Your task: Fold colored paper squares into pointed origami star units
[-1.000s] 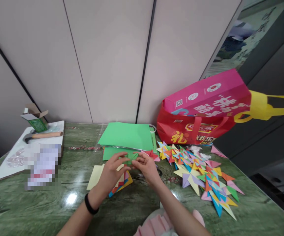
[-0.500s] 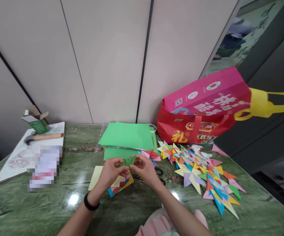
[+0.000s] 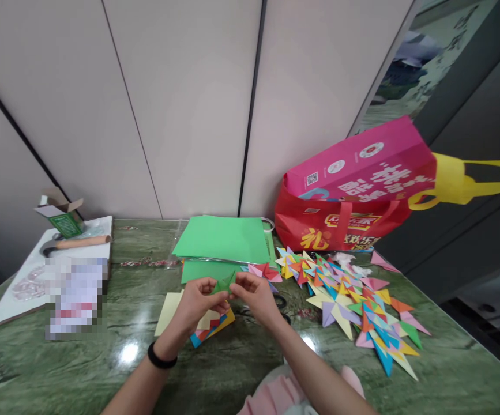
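Observation:
A small piece of folded green paper is held up between my two hands, above the table. My left hand pinches its left side and lower edge with thumb and fingers. On its right edge, the fingertips of my right hand are closed. Under my left hand lie a cream paper sheet and several coloured papers, partly covered. Black-handled scissors lie beneath my right hand, mostly hidden. A pink, red and purple folded paper piece rests just behind my right hand.
Many folded paper stars spread over the right of the table. Green sheets lie at the back. A red gift bag stands back right. On the left are a hammer, a small green box and a white board.
The green paper's upper flaps look drawn closer together, and my right fingers have shifted slightly left along it. The whole view has moved a little.

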{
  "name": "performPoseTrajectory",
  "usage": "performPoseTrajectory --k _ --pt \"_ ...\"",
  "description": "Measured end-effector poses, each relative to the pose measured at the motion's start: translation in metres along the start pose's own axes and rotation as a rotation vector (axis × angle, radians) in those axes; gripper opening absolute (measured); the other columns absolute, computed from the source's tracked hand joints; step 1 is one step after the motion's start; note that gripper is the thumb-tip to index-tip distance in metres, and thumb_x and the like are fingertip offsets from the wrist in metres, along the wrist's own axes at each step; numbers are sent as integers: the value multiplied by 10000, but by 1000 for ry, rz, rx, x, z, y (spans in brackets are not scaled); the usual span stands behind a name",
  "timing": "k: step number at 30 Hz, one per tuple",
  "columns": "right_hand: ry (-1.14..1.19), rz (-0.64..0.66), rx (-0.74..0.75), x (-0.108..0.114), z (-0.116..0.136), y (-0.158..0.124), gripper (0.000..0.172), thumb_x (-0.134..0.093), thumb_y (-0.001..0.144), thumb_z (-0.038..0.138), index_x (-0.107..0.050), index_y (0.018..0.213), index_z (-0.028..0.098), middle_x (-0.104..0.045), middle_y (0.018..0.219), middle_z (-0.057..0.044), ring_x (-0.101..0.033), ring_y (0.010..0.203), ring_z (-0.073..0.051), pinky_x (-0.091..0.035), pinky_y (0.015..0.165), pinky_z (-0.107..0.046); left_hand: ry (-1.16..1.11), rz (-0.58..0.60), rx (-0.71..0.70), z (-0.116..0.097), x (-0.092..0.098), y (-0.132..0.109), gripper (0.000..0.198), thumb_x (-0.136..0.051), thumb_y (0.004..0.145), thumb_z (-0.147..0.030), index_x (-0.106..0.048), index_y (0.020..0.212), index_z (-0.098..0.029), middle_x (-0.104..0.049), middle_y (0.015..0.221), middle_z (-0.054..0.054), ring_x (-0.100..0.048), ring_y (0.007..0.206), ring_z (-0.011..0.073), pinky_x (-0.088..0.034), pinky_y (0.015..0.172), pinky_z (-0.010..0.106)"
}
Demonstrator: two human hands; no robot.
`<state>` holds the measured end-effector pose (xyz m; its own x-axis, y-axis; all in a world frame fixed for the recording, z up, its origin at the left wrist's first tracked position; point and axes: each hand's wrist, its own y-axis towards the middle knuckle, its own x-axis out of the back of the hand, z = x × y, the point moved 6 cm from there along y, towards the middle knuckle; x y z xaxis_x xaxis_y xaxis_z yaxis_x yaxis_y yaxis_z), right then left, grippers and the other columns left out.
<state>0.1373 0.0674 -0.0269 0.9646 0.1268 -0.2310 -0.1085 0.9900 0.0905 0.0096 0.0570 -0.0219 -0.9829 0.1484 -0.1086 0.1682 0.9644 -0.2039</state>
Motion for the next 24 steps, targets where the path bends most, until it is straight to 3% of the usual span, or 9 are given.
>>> performPoseTrajectory --k 6,11,15,24 --pt "-141 -97 68 5 3 -2 317 -632 671 492 -601 656 176 -525 594 14 -480 535 -128 -455 504 -257 141 20 -32 -2 -12 -5 289 -728 586 -350 -512 569 -159 -641 517 -10 -644 522 171 -512 510 263" --pt "-374 -191 200 7 13 -10 362 -486 811 453 -487 576 177 -390 523 45 -360 505 -98 -312 470 -217 398 -113 -259 -7 -24 -13 283 -639 628 -279 -448 449 -169 -510 429 -40 -503 448 113 -351 429 202" --pt "-429 -226 263 6 21 -16 393 -455 837 432 -382 534 193 -324 510 58 -309 492 -92 -266 466 -223 436 -7 -254 -1 -41 -19 254 -545 708 -281 -476 491 -166 -505 445 -29 -466 445 108 -331 433 205" --pt "-358 -266 262 4 33 -26 344 -467 832 427 -479 590 184 -426 536 40 -392 518 -110 -317 494 -226 416 115 -233 -8 -47 -27 209 -515 750 -311 -501 590 -177 -562 487 -8 -538 463 136 -408 444 223"
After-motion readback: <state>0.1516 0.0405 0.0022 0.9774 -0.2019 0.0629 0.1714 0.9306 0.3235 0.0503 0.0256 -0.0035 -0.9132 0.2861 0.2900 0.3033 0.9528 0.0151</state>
